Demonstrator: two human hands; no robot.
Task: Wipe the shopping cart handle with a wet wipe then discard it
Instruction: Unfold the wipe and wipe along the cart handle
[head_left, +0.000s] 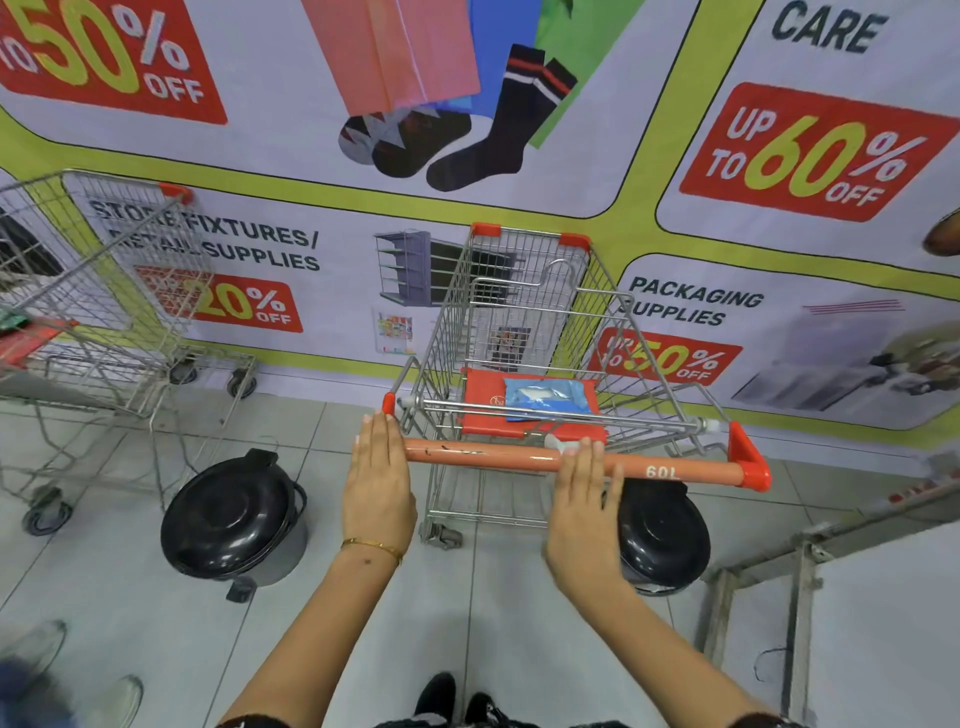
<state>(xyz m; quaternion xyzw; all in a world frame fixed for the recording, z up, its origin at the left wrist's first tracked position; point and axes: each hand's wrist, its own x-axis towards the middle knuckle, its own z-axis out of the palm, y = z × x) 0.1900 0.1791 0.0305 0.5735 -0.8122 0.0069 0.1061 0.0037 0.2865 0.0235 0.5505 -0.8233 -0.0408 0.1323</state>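
The shopping cart (524, 312) stands in front of me, its orange handle (483, 453) running left to right. My left hand (378, 478) lies flat over the handle's left end, fingers straight, holding nothing. My right hand (582, 493) rests on the handle right of its middle, and a small white wet wipe (557, 442) peeks out from under its fingertips, pressed against the bar. A blue wet wipe pack (548, 397) lies on the red seat flap (483, 410) inside the cart.
A black lidded pedal bin (234, 514) stands on the tiled floor to the left of the cart. A second black bin (662, 535) sits under the handle's right end. Another wire cart (98, 291) is at the left, a metal frame (800, 571) at the right, and a banner wall lies ahead.
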